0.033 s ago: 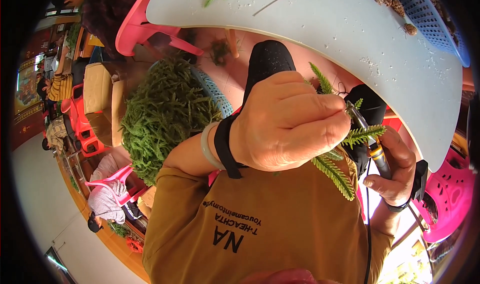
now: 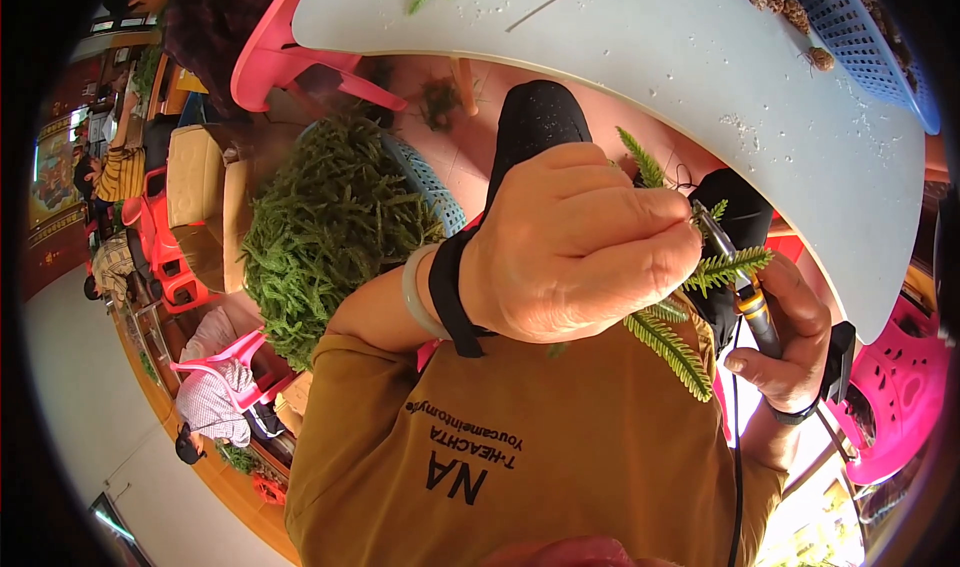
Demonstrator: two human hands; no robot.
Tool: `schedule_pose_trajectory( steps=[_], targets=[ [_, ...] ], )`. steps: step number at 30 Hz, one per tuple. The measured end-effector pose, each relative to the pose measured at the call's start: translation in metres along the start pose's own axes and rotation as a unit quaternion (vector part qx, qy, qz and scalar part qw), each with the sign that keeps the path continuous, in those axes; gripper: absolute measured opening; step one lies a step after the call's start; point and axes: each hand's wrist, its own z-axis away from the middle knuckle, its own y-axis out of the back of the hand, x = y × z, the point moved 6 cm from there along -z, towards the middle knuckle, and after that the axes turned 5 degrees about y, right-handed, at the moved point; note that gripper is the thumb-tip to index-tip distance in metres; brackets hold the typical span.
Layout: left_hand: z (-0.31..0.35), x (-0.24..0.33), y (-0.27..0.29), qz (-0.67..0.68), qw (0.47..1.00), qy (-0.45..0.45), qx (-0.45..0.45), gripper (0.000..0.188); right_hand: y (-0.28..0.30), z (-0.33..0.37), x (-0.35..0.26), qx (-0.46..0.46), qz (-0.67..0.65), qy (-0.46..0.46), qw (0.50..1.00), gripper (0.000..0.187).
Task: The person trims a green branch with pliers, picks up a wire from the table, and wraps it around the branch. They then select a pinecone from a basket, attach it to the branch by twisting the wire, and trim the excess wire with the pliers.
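My left hand [image 2: 575, 247] is raised close to the camera, with its fingers pinched shut on small green fern sprigs [image 2: 670, 342] that stick out above and below the fingers. A pale bangle and a black strap sit on that wrist. My right hand [image 2: 790, 352] grips a thin pen-like tool [image 2: 745, 292] with an orange and black handle, a metal tip and a black cable hanging down. The tool's tip touches the sprigs right by my left fingertips.
A white round table [image 2: 700, 57] curves across the top, with a blue basket [image 2: 860, 27] and pine cones [image 2: 790, 12] on it. A heaped basket of green fern [image 2: 320, 227] stands at the left beside a pink chair [image 2: 270, 57]. Other people sit at the far left.
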Motion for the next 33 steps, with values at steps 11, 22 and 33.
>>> schedule_pose_trajectory(
  steps=[11, 22, 33],
  targets=[
    [0.002, 0.007, 0.005, -0.008, 1.0, 0.007, 0.019, 0.037, -0.01, -0.001, -0.001, 0.02, 0.07, 0.077, 0.994, 0.067],
    [0.005, 0.006, 0.003, -0.066, 0.996, -0.004, 0.053, 0.032, -0.01, 0.003, -0.001, 0.038, 0.088, 0.061, 0.994, 0.068],
    [-0.001, 0.014, 0.008, 0.029, 0.997, 0.009, 0.067, 0.026, 0.003, 0.01, -0.007, 0.024, 0.006, 0.047, 0.999, 0.075]
  ],
)
